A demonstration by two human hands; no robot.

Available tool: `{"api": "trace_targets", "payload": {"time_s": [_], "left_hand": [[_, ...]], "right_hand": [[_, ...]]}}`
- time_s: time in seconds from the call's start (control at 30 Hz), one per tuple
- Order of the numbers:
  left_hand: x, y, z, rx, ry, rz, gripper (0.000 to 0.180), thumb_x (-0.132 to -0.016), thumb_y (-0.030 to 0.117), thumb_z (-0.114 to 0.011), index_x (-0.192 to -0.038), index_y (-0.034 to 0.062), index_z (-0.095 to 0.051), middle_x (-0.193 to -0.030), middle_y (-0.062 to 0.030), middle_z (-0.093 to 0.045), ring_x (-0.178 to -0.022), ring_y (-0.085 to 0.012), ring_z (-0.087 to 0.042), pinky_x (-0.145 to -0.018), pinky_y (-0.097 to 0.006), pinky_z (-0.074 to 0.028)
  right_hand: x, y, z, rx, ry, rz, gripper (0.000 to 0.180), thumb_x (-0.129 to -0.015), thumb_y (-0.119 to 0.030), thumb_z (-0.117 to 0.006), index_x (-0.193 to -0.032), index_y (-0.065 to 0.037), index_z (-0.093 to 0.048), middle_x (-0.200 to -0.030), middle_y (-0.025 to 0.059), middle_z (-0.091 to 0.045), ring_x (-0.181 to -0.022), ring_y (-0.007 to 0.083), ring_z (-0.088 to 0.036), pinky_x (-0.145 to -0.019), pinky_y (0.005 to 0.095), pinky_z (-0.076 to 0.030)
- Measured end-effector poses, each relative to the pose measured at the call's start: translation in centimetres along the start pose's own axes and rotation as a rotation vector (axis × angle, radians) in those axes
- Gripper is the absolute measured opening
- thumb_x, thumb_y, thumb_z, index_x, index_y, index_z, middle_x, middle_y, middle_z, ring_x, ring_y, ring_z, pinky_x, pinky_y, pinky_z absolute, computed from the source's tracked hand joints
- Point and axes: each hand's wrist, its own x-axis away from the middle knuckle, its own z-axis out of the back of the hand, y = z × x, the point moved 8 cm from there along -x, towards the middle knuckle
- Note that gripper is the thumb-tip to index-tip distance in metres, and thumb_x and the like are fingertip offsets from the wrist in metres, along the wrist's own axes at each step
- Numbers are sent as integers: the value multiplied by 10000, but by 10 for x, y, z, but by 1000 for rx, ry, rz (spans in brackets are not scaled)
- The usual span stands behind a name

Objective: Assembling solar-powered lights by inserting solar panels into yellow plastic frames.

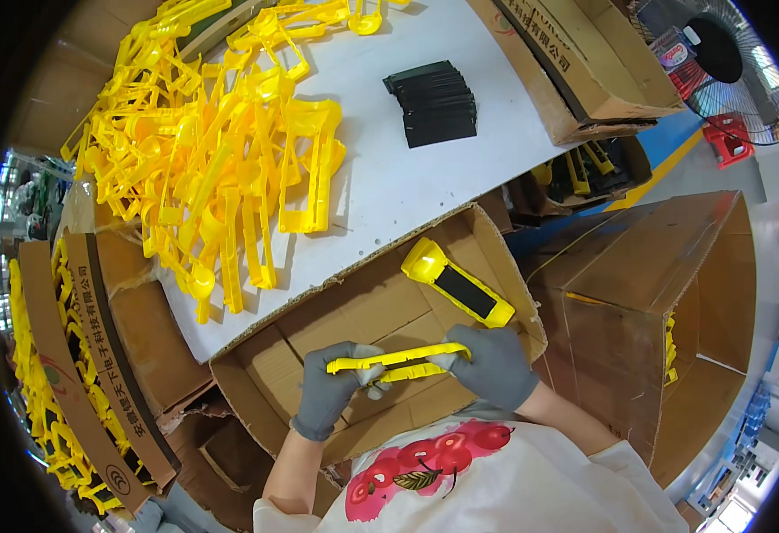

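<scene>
Both grey-gloved hands close round one long yellow moulded plastic frame, the left hand pinching one end, the right hand the other. They keep it level over the open brown cardboard box, probably so both ends stay square. It looks thin, hollow, glossy. Deeper in the box lies a yellow casing with a black panel. Beyond, on the white table, a heap of yellow frames and a stack of black panels.

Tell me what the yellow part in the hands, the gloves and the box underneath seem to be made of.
Yellow part: looks like moulded plastic, glossy, with thin ribs.
Gloves, on left hand and right hand: grey, matte, probably knitted fabric, perhaps coated.
Box: brown corrugated cardboard, with torn, creased flaps.
</scene>
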Motion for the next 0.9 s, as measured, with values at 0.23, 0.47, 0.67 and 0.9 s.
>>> {"api": "trace_targets", "payload": {"time_s": [0.23, 0.47, 0.67, 0.9], "left_hand": [[-28, 15, 23, -72, -206, 120, 194, -879, 67, -628, -1045, -29, -604, -824, -105, -672, -664, -136, -649, -561, -238, -529], [-44, 70, -7, -1367, 330, -288, 458, -748, 460, -725, -778, 15, -621, -733, -218, -633, -626, -374, -628, -600, -445, -499], [-49, 223, -5, -1466, 605, -938, 442, -700, 83, -723, -1123, 140, -609, -1014, -88, -652, -937, -299, -615, -750, -386, -518], [-152, 259, 17, -1970, 407, -931, 728, -628, 118, -735, -1310, 118, -482, -1149, -133, -596, -1175, -369, -477, -1029, -448, -363]], "right_hand": [[-57, -20, 83, -144, 140, 124, 305, -798, -310, -722, -1033, -126, -660, -792, 78, -643, -716, 229, -665, -593, 298, -501], [-181, 31, 131, 316, 421, 185, 319, -796, -232, -703, -1094, -176, -602, -1115, 51, -583, -961, 264, -606, -810, 371, -494], [-196, 54, 122, 289, 340, 98, 322, -776, -239, -721, -1067, -206, -586, -1066, 41, -566, -1000, 260, -588, -817, 376, -491], [-199, 32, 114, 266, 326, 183, 355, -762, -257, -728, -1087, -216, -591, -1039, 43, -569, -990, 259, -583, -811, 385, -491]]}}
